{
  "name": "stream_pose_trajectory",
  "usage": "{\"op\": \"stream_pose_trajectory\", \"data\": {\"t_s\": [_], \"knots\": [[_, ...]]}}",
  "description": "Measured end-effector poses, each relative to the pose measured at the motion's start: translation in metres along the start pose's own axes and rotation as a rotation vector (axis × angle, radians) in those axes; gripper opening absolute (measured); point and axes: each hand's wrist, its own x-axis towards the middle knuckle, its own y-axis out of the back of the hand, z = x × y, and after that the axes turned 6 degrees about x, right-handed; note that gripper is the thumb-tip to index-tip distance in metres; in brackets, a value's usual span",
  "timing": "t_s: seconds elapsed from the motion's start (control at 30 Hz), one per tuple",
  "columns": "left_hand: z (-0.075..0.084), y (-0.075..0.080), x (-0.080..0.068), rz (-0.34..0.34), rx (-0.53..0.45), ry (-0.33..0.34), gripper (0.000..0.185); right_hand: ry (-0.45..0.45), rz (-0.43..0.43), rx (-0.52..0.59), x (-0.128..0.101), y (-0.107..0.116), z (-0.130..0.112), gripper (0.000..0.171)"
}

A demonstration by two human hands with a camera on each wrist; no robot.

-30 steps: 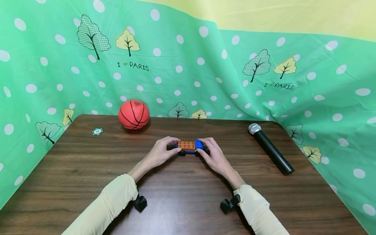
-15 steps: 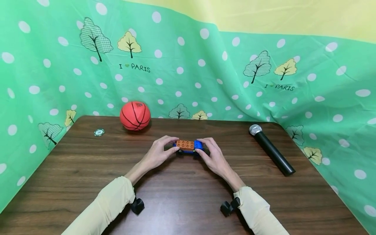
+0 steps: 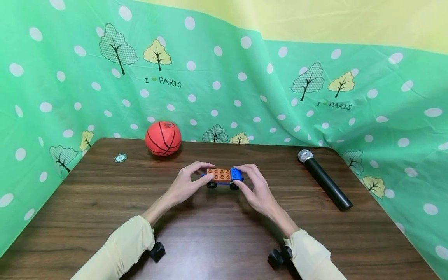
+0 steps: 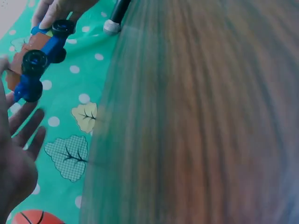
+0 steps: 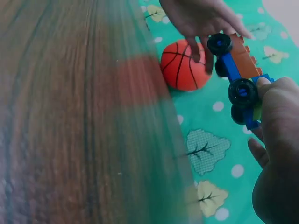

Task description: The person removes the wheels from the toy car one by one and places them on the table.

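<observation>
A toy car of building bricks, with orange bricks (image 3: pixel 224 175), a blue front block (image 3: pixel 236 174) and black wheels (image 5: pixel 243 93), is held above the table between my hands. My right hand (image 3: pixel 260 192) pinches its blue end, thumb on the near side; the other fingertips are partly hidden behind the car. Around the orange end, my left hand (image 3: pixel 183 186) has its thumb and index finger spread. Its thumb overlaps the brick in the head view, but firm contact cannot be told. The other left fingers (image 4: pixel 28 121) stretch out straight, away from the wheels.
On the dark wooden table (image 3: pixel 217 241), a red mini basketball (image 3: pixel 163 138) sits at the back left, beside a poker chip (image 3: pixel 120 158). A black microphone (image 3: pixel 325 179) with a silver head lies at the right. Behind the table hangs a green dotted cloth (image 3: pixel 217 97).
The car has come up slightly and more of its wheels shows. My left hand has drawn a little to the left, while my right hand keeps its hold on the blue end.
</observation>
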Motion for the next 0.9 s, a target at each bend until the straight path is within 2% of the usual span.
{"op": "stream_pose_trajectory", "data": {"t_s": [0.17,0.3,0.37,0.47,0.6,0.73,0.9], "knots": [[0.011,-0.002,0.0,-0.142,-0.121,0.085,0.033,0.062,-0.041,0.0,0.0,0.0,-0.011,0.049],[0.014,-0.002,0.003,-0.27,-0.209,0.113,0.036,0.107,-0.093,-0.01,0.001,0.001,-0.017,0.037],[0.014,-0.002,0.003,-0.31,-0.271,0.122,0.037,0.118,-0.107,-0.017,0.002,0.001,-0.019,0.036],[0.015,-0.003,0.0,-0.311,-0.358,0.138,0.041,0.108,-0.099,-0.035,0.001,0.0,-0.018,0.042],[0.016,-0.007,-0.002,-0.266,-0.432,0.158,0.047,0.041,-0.017,-0.056,0.0,-0.005,-0.017,0.043],[0.018,-0.011,-0.004,-0.257,-0.515,0.179,0.058,-0.078,0.054,0.008,-0.001,-0.013,-0.015,0.04],[0.019,-0.017,-0.006,-0.284,-0.562,0.162,0.066,-0.205,0.064,0.129,-0.002,-0.024,-0.016,0.026]]}}
